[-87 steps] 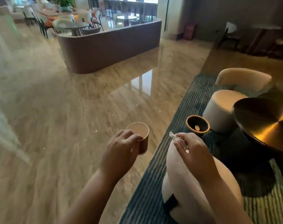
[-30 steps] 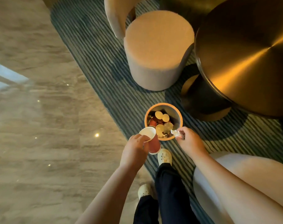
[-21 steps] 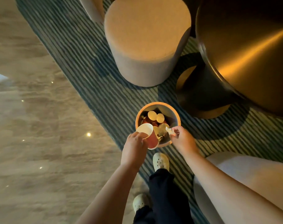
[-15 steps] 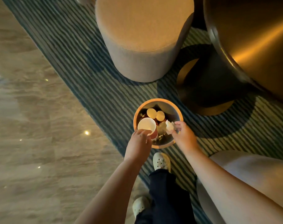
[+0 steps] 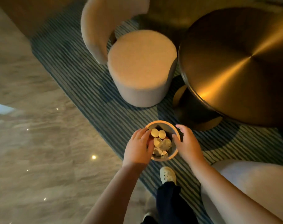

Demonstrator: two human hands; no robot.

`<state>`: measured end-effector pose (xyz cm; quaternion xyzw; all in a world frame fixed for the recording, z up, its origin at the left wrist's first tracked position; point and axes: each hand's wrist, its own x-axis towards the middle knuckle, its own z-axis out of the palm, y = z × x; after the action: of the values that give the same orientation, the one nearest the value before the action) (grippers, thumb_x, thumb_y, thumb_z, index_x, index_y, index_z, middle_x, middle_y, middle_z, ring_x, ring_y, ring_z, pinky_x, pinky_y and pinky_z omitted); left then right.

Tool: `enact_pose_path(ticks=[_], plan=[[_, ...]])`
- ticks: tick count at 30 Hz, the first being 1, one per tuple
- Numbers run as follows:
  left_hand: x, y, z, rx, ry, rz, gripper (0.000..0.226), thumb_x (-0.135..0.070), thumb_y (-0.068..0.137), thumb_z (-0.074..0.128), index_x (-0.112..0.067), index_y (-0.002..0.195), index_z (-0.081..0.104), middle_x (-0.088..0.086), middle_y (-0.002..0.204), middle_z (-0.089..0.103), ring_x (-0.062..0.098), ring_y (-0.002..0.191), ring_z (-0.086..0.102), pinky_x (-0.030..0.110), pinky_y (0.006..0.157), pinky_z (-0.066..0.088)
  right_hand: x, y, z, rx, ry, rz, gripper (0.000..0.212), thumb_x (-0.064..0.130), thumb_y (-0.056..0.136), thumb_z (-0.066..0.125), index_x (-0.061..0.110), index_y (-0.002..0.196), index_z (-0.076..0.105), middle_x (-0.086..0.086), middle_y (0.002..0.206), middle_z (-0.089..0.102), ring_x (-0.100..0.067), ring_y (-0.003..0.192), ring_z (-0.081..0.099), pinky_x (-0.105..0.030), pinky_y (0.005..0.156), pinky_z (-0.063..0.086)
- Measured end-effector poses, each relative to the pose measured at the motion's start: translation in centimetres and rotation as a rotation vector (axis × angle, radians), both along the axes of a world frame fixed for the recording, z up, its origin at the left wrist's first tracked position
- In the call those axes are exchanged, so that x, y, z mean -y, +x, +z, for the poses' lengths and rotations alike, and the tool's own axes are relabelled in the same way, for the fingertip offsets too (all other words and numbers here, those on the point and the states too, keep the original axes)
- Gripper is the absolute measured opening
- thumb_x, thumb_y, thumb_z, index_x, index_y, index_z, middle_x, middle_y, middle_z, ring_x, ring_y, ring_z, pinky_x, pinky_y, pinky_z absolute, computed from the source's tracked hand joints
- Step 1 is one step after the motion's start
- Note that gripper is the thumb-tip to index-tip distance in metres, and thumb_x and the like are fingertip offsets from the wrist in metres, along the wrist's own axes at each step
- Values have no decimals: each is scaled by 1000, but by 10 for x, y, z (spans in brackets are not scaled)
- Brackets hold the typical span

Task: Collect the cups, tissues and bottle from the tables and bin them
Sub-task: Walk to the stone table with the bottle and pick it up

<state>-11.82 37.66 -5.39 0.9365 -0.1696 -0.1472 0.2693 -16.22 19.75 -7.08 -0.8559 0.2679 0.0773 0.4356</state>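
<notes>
Above the bin (image 5: 161, 122), your left hand (image 5: 138, 149) covers its left edge, your right hand (image 5: 188, 145) its right edge; fingers loosely spread, holding nothing; cups (image 5: 158, 138) lie inside.

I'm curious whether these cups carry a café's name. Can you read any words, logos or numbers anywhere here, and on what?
No text can be read anywhere in this view.
Cups in the bin: only pale round tops show, no print visible.
Bin, table, stool, shoe: no lettering or label visible; the picture is dim and slightly blurred.
</notes>
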Motion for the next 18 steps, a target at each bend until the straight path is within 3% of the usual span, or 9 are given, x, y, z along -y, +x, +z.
enact_pose_path(ticks=[6,9,12,18], plan=[[-7,-3,117,174,105,-151,62,-49,92,41,-26,146,20,-3,155,14,15,141,8,34,112,11,-20,-32,137,216,-155,34,45,28,92,57,19,134,46,2,135,46,-13,127,41,-27,100,38],[-12,-24,188,321,69,-220,64,-52,90,41,-27,145,19,-3,156,9,16,141,5,38,111,14,-31,-76,204,346,-271,-19,44,29,90,59,19,132,47,3,134,48,-9,126,39,-18,100,30],[-10,-61,268,456,-22,-310,65,-53,89,39,-28,146,17,-5,156,6,15,141,2,40,111,13,-38,-134,269,437,-379,-94,46,35,90,58,23,132,45,7,133,47,-2,123,37,-16,96,26],[33,-168,402,701,-145,-605,66,-58,88,35,-27,145,23,0,155,11,18,141,8,40,110,17,-29,-267,383,523,-575,-232,55,44,88,56,27,138,39,8,141,40,-9,128,37,-29,103,37]])
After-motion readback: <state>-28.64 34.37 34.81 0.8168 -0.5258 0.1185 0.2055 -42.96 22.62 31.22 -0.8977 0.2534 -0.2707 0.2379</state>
